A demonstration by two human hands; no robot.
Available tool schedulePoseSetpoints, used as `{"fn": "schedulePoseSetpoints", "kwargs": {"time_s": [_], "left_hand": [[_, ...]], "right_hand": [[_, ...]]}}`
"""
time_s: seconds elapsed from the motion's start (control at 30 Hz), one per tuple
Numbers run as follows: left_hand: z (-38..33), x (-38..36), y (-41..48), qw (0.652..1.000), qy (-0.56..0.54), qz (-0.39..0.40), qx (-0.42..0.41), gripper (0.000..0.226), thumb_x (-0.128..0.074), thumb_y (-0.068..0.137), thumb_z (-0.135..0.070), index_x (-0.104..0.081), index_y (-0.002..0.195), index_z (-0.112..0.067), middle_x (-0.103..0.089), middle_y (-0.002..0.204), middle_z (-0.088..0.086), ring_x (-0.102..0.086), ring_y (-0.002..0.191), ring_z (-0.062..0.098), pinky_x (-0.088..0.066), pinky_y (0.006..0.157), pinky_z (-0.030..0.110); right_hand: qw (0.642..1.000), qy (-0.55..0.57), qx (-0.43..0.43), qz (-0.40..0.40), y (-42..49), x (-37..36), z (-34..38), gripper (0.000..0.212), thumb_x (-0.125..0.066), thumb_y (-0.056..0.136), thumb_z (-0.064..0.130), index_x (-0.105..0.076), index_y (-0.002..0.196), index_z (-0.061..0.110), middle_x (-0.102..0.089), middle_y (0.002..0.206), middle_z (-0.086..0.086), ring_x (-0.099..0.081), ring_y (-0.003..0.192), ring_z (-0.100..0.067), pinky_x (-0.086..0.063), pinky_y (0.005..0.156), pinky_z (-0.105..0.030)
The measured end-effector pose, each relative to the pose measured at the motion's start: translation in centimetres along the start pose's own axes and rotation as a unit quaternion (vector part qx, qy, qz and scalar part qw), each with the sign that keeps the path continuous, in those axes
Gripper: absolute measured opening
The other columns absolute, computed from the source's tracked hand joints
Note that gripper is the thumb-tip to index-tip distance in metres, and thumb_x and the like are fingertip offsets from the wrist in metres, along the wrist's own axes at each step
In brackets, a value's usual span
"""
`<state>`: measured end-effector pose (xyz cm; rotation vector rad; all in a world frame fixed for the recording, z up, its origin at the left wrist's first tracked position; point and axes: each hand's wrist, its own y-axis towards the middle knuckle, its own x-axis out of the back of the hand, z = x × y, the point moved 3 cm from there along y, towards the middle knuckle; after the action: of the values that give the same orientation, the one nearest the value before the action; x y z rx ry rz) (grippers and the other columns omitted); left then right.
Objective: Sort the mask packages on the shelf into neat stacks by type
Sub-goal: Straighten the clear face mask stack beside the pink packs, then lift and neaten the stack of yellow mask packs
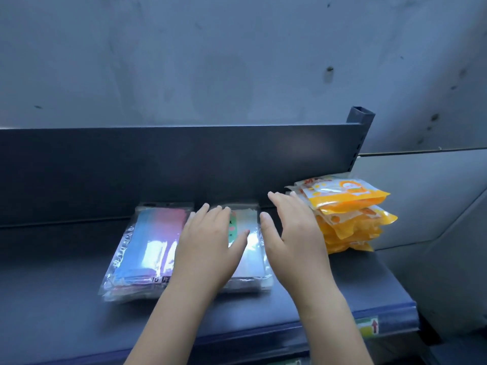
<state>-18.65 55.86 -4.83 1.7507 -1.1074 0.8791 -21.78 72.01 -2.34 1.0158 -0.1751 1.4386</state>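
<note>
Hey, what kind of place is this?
Probably a shop aisle. The dark metal shelf has a price label strip on its front edge and holds stacks of packaged masks: clear packs and orange packs.

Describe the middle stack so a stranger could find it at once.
On the dark shelf three stacks sit in a row along the back panel. It is the one between the blue-pink stack and the orange stack: clear, whitish packages, with the left hand resting flat on top.
</note>
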Motion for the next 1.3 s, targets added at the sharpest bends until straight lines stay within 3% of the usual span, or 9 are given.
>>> {"fn": "schedulePoseSetpoints", "kwargs": {"time_s": [0.1,0.23,0.5,0.57,0.67,0.73,0.83,0.97,1.3], "left_hand": [[-3.4,-0.3,1.3,0.996,-0.075,0.008,0.050,0.062,-0.047,0.102,-0.059,-0.050,0.152,-0.023,-0.051,0.156,-0.010,-0.027,0.157,0.015,-0.029,0.124,0.037],[-8.7,-2.2,3.2,0.960,-0.249,-0.004,0.129,0.056,-0.054,0.102,-0.055,-0.054,0.150,-0.026,-0.053,0.153,-0.014,-0.044,0.145,0.008,-0.037,0.110,0.029],[-15.1,-7.5,6.0,0.858,-0.438,-0.015,0.267,0.021,-0.055,0.104,-0.047,-0.061,0.100,-0.027,-0.055,0.098,-0.016,-0.049,0.082,-0.001,-0.039,0.074,0.022],[-15.6,-8.9,6.6,0.835,-0.464,0.031,0.293,0.037,-0.057,0.095,-0.062,-0.062,0.105,-0.027,-0.057,0.108,-0.013,-0.051,0.094,0.003,-0.039,0.078,0.029],[-16.3,-10.8,7.4,0.794,-0.507,0.085,0.323,0.087,-0.056,0.079,-0.080,-0.050,0.149,-0.029,-0.055,0.145,-0.011,-0.051,0.128,0.013,-0.036,0.095,0.035],[-16.7,-11.4,7.6,0.776,-0.533,0.087,0.327,0.081,-0.059,0.082,-0.076,-0.049,0.148,-0.030,-0.064,0.138,-0.007,-0.063,0.118,0.013,-0.047,0.087,0.035],[-17.1,-12.6,7.8,0.753,-0.560,0.104,0.330,0.083,-0.070,0.071,-0.072,-0.057,0.140,-0.027,-0.077,0.123,0.003,-0.076,0.108,0.025,-0.061,0.091,0.046],[-17.6,-13.1,7.8,0.745,-0.581,0.092,0.315,0.063,-0.066,0.081,-0.051,-0.064,0.134,-0.017,-0.079,0.117,0.012,-0.076,0.109,0.033,-0.056,0.104,0.055],[-14.1,-11.5,6.8,0.713,-0.601,0.075,0.352,0.038,-0.062,0.099,-0.042,-0.068,0.127,-0.018,-0.081,0.110,0.010,-0.077,0.105,0.032,-0.063,0.090,0.045]], "right_hand": [[0.998,0.042,0.033,-0.027,0.6,3.0,-1.2,0.047,-0.051,0.101,0.037,-0.061,0.143,0.019,-0.058,0.147,0.007,-0.031,0.155,-0.014,-0.024,0.122,-0.020],[0.991,0.091,0.066,-0.078,2.3,8.2,-4.5,0.042,-0.052,0.101,0.034,-0.065,0.137,0.017,-0.062,0.139,0.010,-0.037,0.152,-0.016,-0.030,0.121,-0.026],[0.983,0.140,-0.099,-0.061,7.2,14.3,-15.3,0.041,-0.051,0.099,0.041,-0.067,0.133,0.027,-0.064,0.139,0.005,-0.050,0.139,-0.015,-0.042,0.115,-0.038],[0.978,0.130,-0.159,-0.045,8.0,14.4,-18.0,0.038,-0.054,0.103,0.042,-0.066,0.135,0.026,-0.063,0.140,0.006,-0.053,0.133,-0.014,-0.044,0.110,-0.037],[0.959,0.150,-0.224,0.086,9.1,12.7,-22.2,0.070,-0.052,0.091,0.077,-0.061,0.140,0.029,-0.062,0.142,0.011,-0.055,0.133,-0.013,-0.046,0.109,-0.040],[0.922,0.252,-0.257,0.141,9.4,11.3,-24.2,0.077,-0.049,0.087,0.086,-0.063,0.137,0.029,-0.070,0.133,0.010,-0.065,0.125,-0.010,-0.054,0.097,-0.036],[0.847,0.417,-0.287,0.163,8.8,9.7,-24.9,0.048,-0.052,0.103,0.054,-0.062,0.138,0.023,-0.077,0.123,-0.001,-0.076,0.106,-0.013,-0.060,0.071,-0.023],[0.777,0.512,-0.335,0.150,7.9,7.5,-24.7,0.067,-0.063,0.089,0.053,-0.056,0.147,0.020,-0.072,0.133,-0.013,-0.071,0.120,-0.033,-0.058,0.101,-0.055],[0.771,0.524,-0.314,0.182,6.5,4.4,-21.6,0.033,-0.050,0.103,0.041,-0.066,0.131,0.031,-0.079,0.116,-0.004,-0.077,0.105,-0.025,-0.062,0.074,-0.036]]}}
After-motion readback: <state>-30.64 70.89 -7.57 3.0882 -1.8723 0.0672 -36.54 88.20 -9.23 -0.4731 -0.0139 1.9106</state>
